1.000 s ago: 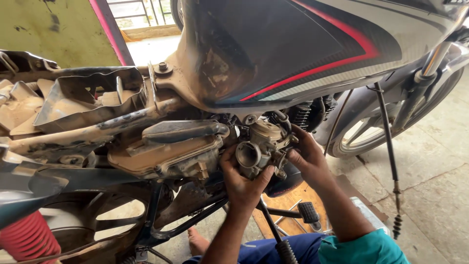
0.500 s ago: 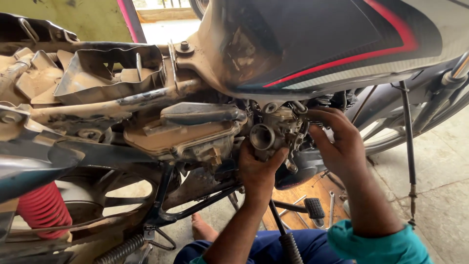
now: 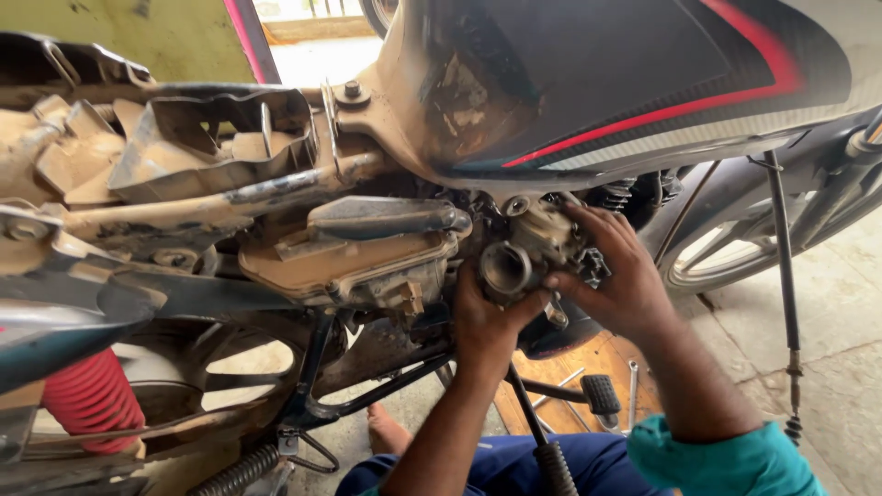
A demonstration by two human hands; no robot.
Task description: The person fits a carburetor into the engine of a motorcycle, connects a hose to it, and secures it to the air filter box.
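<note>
A dirty metal carburetor (image 3: 525, 250) with a round open mouth sits under the black fuel tank (image 3: 643, 73) of a motorcycle. My left hand (image 3: 487, 321) grips it from below, thumb and fingers wrapped around its underside. My right hand (image 3: 616, 271) holds its right side, fingers curled over the top and rear of the body. Left of the carburetor is a dust-coated air box (image 3: 358, 248). The far side of the carburetor is hidden by my right hand.
The muddy frame and seat tray (image 3: 202, 147) fill the left. A red shock spring (image 3: 87, 400) is at lower left. A kick lever and footpeg (image 3: 602, 393) stand below my hands, spanners (image 3: 632, 390) lie on a wooden board, and a hanging cable (image 3: 785, 303) and wheel (image 3: 726, 253) are at right.
The view has shifted closer and to the right. Both hands have stayed on the carburetor, which now sits slightly lower and turned with its mouth facing more toward me.
</note>
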